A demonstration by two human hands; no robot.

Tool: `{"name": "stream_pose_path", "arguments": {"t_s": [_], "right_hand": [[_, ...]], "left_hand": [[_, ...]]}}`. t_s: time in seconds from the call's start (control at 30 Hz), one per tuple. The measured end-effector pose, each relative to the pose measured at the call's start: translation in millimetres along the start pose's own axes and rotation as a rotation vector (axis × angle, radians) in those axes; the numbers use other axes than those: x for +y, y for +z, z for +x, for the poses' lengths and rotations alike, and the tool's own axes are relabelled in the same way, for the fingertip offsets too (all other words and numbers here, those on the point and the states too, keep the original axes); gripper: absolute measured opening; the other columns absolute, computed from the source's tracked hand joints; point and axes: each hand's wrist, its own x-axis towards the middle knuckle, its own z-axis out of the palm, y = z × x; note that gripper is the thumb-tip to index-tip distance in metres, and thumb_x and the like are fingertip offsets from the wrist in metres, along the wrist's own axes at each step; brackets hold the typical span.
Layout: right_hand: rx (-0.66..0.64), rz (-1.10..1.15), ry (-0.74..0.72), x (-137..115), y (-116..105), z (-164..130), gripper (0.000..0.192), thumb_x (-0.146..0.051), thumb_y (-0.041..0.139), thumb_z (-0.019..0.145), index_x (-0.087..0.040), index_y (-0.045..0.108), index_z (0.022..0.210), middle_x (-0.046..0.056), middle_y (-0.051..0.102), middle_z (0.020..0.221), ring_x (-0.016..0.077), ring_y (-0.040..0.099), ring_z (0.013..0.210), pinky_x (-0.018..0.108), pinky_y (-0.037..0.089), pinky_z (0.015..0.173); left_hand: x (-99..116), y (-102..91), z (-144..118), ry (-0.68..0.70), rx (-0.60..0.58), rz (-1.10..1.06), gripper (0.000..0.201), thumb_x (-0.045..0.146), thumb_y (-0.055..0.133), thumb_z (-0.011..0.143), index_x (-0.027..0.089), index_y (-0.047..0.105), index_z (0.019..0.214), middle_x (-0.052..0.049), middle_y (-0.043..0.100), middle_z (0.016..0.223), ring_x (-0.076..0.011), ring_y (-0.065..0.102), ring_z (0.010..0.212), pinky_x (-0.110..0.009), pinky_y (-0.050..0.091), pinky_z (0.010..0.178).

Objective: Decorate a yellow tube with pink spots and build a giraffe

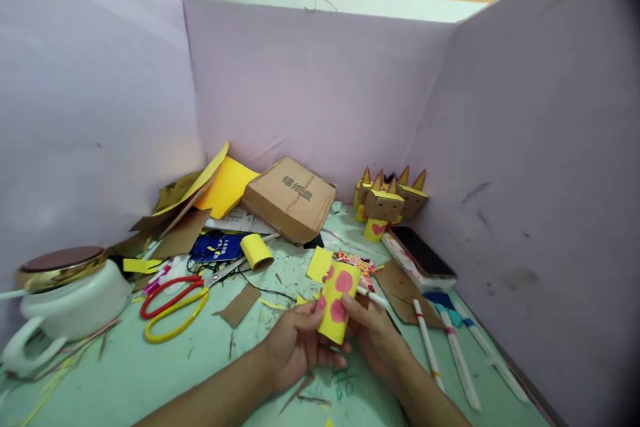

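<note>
A yellow paper tube (330, 327) with pink spots stands out in front of me, held between both hands. My left hand (295, 347) grips its left side, thumb on the front and the other fingers curled below. On the right side, my right hand (373, 333) presses its thumb against the front. A white marker (375, 298) shows just behind the right hand; whether the fingers hold it I cannot tell. Beyond the tube lie a small yellow paper piece (319, 263) and a patterned scrap (353, 260). Another yellow tube (257, 251), plain, rests on its side farther back.
Scissors (183, 307) and a white lidded mug (75, 300) are at left. A cardboard box (293, 200) leans at the back, beside yellow sheets (227, 187). Horned cardboard figures (385, 203), a phone (425, 250) and several markers (457, 360) are at right. Partition walls (320, 93) enclose the table.
</note>
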Motion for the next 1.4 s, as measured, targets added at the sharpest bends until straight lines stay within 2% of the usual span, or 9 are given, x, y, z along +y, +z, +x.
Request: {"name": "stream_pose_path", "arguments": {"t_s": [0.23,0.33,0.43,0.63,0.77,0.97,1.07,1.23,1.4], "right_hand": [[0.07,0.005,-0.096,13.4,2.8,3.4,0.038,-0.034,0.077,0.069,-0.019,0.061,0.101,0.006,0.071,0.093,0.0244,0.067,0.088,0.038,0.052,0.078],[0.033,-0.044,-0.159,19.4,7.4,4.7,0.043,-0.035,0.078,0.068,-0.022,0.058,0.103,0.007,0.07,0.101,0.0256,0.067,0.093,0.041,0.052,0.082],[0.021,-0.129,-0.262,11.0,1.4,5.2,0.046,-0.039,0.072,0.073,-0.026,0.052,0.113,0.009,0.067,0.114,0.0263,0.064,0.104,0.045,0.05,0.09],[0.099,-1.045,-0.548,-20.4,-31.8,9.9,0.044,-0.016,0.059,0.078,-0.022,0.051,0.121,0.013,0.061,0.125,0.0282,0.058,0.116,0.05,0.044,0.098],[-0.105,-1.451,-0.408,-27.8,-38.7,13.5,0.063,0.002,0.055,0.06,-0.019,0.057,0.119,0.017,0.058,0.13,0.0321,0.051,0.124,0.049,0.043,0.098],[-0.265,-1.68,-0.281,-20.9,-37.2,15.2,0.079,0.009,0.046,0.052,-0.018,0.056,0.126,0.017,0.056,0.133,0.0331,0.046,0.129,0.058,0.03,0.106],[-0.206,-1.584,-0.352,-21.2,-32.1,14.7,0.076,0.007,0.047,0.056,-0.019,0.055,0.127,0.015,0.058,0.132,0.0335,0.047,0.127,0.062,0.028,0.106],[0.033,-0.908,-0.34,-29.7,-1.7,16.7,0.043,-0.026,0.053,0.084,-0.021,0.048,0.126,0.015,0.06,0.127,0.0264,0.056,0.119,0.052,0.039,0.101],[0.051,-0.435,-0.144,-25.5,31.7,28.9,0.059,-0.04,0.074,0.067,-0.022,0.047,0.117,0.015,0.061,0.122,0.028,0.057,0.116,0.049,0.04,0.1]], "left_hand": [[1.4,-6.7,-4.0,0.382,0.129,0.564,0.049,0.016,0.079,0.057,0.017,0.064,0.104,-0.008,0.069,0.098,-0.0234,0.061,0.086,-0.027,0.045,0.071],[11.7,-4.3,-6.9,0.393,0.255,0.782,0.029,0.014,0.074,0.059,0.014,0.067,0.087,-0.006,0.069,0.082,-0.0226,0.059,0.077,-0.027,0.044,0.067],[33.3,-3.8,-9.2,0.403,0.249,0.76,0.032,0.024,0.076,0.06,0.012,0.065,0.088,-0.007,0.069,0.08,-0.0243,0.061,0.076,-0.03,0.046,0.067],[91.4,-18.7,-16.1,0.539,0.509,0.594,0.061,0.036,0.085,0.047,0.012,0.062,0.099,-0.009,0.072,0.093,-0.0255,0.065,0.085,-0.033,0.05,0.074],[109.6,-30.6,-18.7,0.506,0.571,0.626,0.063,0.036,0.085,0.046,0.011,0.062,0.099,-0.009,0.072,0.09,-0.0234,0.065,0.08,-0.032,0.051,0.07],[100.0,-32.2,-15.0,0.416,0.55,0.592,0.048,0.029,0.081,0.053,0.01,0.063,0.093,-0.008,0.071,0.085,-0.02,0.064,0.075,-0.029,0.051,0.065],[90.5,-34.6,-9.1,0.43,0.509,0.547,0.05,0.029,0.08,0.055,0.01,0.061,0.097,-0.009,0.07,0.088,-0.0211,0.064,0.078,-0.03,0.051,0.066],[76.6,-33.8,-4.3,0.453,0.374,0.562,0.053,0.033,0.079,0.056,0.011,0.059,0.101,-0.01,0.07,0.095,-0.0237,0.064,0.086,-0.031,0.051,0.073],[61.3,-23.0,-8.2,0.476,0.376,0.768,0.054,0.037,0.073,0.06,0.012,0.054,0.104,-0.012,0.069,0.1,-0.0269,0.064,0.091,-0.034,0.051,0.078]]}}
